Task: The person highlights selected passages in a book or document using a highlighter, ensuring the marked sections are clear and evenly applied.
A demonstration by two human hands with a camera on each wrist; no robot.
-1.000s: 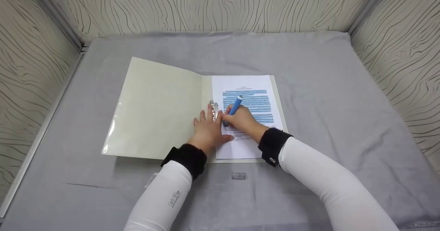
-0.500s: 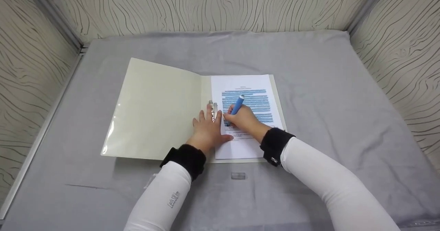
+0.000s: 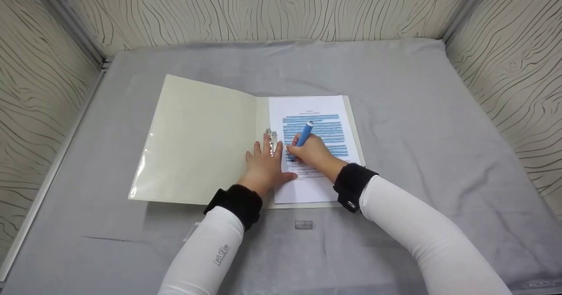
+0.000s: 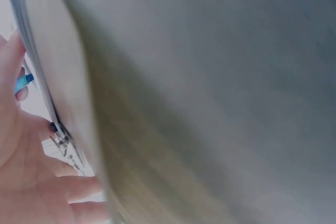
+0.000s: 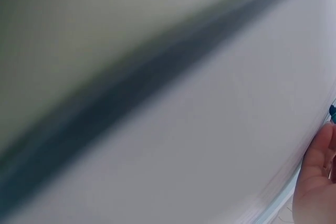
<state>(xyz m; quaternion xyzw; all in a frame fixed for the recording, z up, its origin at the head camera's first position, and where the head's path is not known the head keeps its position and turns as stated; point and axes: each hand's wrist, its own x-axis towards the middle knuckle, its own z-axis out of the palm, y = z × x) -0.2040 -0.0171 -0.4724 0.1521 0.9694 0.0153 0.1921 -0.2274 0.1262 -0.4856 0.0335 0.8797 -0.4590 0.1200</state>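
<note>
A cream ring binder lies open in the head view, a printed sheet on its right side. Many text lines in the sheet's upper part are highlighted blue. My right hand pinches a blue highlighter, tilted, its tip down at the left start of a text line below the blue bands. My left hand rests with spread fingers beside the metal ring clip, thumb on the sheet's left edge. The left wrist view shows the left palm; at the right wrist view's edge, the right fingers.
Grey cloth covers the table. A small translucent grey block lies in front of the binder, between the forearms. Wood-grain panels stand at the back and both sides. The binder's left cover rises slightly off the cloth.
My right hand and the highlighter have shifted slightly to the right, the tip staying near the same text line. The left hand keeps its place on the binder.
</note>
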